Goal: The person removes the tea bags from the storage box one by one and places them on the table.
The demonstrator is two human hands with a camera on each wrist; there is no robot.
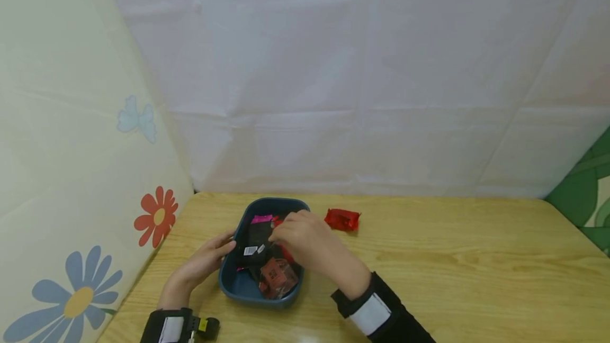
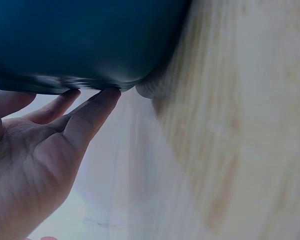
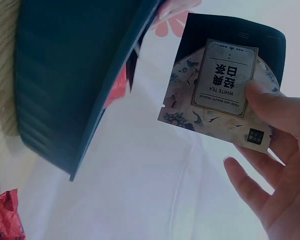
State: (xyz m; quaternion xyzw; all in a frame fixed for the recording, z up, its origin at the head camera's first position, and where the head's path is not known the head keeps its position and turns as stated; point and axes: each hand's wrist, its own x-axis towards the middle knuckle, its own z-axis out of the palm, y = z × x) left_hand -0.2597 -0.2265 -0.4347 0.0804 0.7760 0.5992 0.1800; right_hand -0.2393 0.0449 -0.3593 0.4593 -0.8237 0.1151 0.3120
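Observation:
A blue bin [image 1: 265, 301] holds several black sachets [image 1: 259, 233] and a clear-wrapped reddish packet [image 1: 275, 275]. My left hand [image 1: 205, 262] is at the bin's left side. In the left wrist view, its fingertips [image 2: 110, 94] touch the outer wall with the fingers fairly straight. My right hand [image 1: 307, 240] is above the bin's right side. Between thumb and fingers it pinches a white tea sachet [image 3: 222, 85], printed with flowers and a dark top, seen plainly in the right wrist view. From the head, the hand mostly hides that sachet.
A red wrapped packet [image 1: 342, 219] lies on the wooden table [image 1: 457, 258], right of the bin. A pale cloth wall [image 1: 362, 94] stands along the table's back edge, and a flower-printed panel [image 1: 86, 184] runs along the left.

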